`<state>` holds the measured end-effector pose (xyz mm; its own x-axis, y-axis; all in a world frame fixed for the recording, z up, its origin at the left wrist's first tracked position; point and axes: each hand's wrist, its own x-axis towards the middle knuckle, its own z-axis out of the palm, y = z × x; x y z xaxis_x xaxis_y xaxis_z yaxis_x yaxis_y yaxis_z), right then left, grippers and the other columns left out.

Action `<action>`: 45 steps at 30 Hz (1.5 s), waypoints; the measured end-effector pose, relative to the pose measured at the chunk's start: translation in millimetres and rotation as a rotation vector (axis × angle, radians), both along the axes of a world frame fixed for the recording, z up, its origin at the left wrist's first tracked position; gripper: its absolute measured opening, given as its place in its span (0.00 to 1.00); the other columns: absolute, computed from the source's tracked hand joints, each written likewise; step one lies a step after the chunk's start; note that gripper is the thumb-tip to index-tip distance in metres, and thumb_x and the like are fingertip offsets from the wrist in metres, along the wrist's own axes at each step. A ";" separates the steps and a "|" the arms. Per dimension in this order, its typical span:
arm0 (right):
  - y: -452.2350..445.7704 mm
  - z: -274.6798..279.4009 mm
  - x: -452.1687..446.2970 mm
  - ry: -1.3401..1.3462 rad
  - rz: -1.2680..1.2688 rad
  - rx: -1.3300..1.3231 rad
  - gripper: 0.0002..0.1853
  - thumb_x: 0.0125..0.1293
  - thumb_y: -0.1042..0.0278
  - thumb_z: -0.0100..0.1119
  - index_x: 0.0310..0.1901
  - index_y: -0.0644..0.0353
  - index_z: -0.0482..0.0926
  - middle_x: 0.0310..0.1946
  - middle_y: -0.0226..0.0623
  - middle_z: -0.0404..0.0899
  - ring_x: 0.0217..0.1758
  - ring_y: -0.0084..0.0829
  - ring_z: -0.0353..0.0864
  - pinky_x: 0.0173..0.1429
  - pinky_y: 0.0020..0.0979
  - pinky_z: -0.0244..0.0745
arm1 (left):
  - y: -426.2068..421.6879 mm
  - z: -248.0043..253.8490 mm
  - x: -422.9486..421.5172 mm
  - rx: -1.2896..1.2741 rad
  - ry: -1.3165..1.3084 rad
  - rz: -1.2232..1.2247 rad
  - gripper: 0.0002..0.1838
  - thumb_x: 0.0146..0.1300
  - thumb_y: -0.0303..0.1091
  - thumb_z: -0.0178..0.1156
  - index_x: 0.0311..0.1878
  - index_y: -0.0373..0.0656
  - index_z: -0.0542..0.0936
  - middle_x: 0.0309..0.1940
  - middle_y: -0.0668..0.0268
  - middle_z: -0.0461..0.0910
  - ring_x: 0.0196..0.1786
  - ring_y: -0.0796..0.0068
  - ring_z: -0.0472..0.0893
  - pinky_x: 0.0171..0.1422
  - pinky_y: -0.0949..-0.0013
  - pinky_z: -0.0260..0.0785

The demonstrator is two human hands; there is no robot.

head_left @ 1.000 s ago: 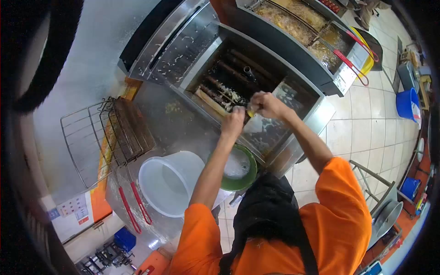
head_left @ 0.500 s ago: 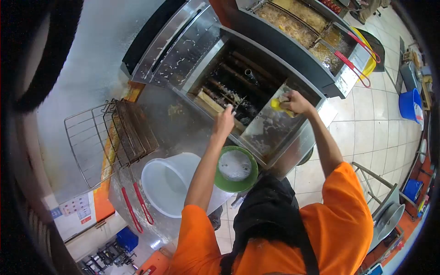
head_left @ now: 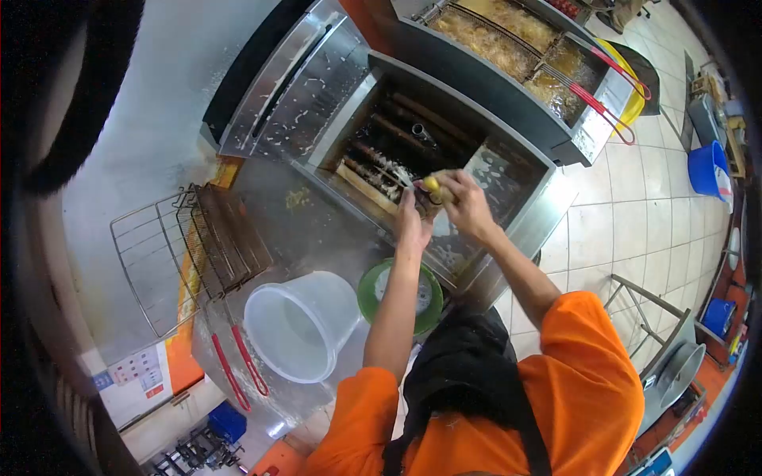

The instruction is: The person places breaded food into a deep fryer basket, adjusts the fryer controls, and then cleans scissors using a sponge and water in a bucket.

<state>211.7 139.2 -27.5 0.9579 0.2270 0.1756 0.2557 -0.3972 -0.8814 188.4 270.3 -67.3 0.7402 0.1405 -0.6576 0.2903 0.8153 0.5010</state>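
My right hand [head_left: 468, 208] is closed around a yellow sponge [head_left: 432, 184]. It is close beside my left hand [head_left: 412, 222], over the middle of an open fryer tank [head_left: 496, 127]. The fingers of my left hand are closed on something small and light that I cannot make out. Dark bars or tubes [head_left: 401, 131] and whitish foam show inside the tank, whose right-hand ledge [head_left: 452, 254] is wet with suds. Just below my left forearm stands a green bowl [head_left: 368, 293] of foamy water, partly hidden by the arm.
A white plastic bucket [head_left: 295, 333] stands left of the bowl. Fryer baskets with red handles [head_left: 230, 381] and a wire rack [head_left: 151, 262] lie further left. Beyond the tank, a second fryer [head_left: 496, 55] holds bubbling oil and food. A metal stand [head_left: 667, 357] is at the right.
My right hand has moved left with the sponge, from the tank's right ledge to beside my left hand. My left hand has shifted slightly right and down.
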 end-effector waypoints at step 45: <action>-58.0 -13.9 -49.3 0.392 -0.139 -0.086 0.16 0.58 0.67 0.59 0.46 0.64 0.82 0.33 0.45 0.84 0.37 0.33 0.84 0.44 0.33 0.76 | 78.0 79.3 -193.8 0.780 0.214 -0.669 0.15 0.71 0.40 0.52 0.39 0.36 0.79 0.25 0.62 0.82 0.26 0.78 0.78 0.31 0.72 0.68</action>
<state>162.4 81.2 -41.4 0.9709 0.0886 -0.2226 -0.1540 -0.4809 -0.8631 -5.4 348.3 12.0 0.7023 0.1865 -0.6870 0.7070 -0.0706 0.7037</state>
